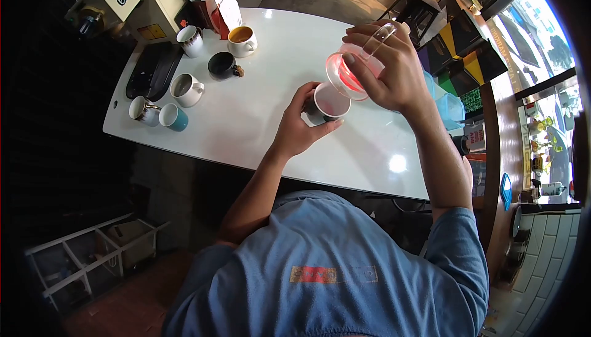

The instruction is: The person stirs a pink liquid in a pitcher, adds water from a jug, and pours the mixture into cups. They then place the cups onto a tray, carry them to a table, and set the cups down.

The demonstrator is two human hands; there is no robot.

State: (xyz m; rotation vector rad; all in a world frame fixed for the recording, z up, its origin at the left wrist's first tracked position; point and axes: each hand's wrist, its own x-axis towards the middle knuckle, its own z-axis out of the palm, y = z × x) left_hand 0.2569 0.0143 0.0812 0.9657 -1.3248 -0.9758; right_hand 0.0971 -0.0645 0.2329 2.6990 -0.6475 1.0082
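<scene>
My left hand (298, 125) is wrapped around a cup (333, 100) with a white inside, its mouth facing up toward me, close over the white table. Some faint pink shows inside the cup. Above it, my right hand (391, 69) grips a clear glass jug (336, 78) with a see-through handle. The jug is tilted toward the cup, and red liquid lies in it near the rim. Its rim overlaps the cup's edge in this view. My right thumb presses on the jug's near side.
On the white table (277, 53) at left stand several mugs, including a black one (221, 65), a white one with orange-brown contents (242, 42) and a teal cup (174, 117). A black tray (154, 71) lies behind them. Light-blue containers (452, 109) are at the right.
</scene>
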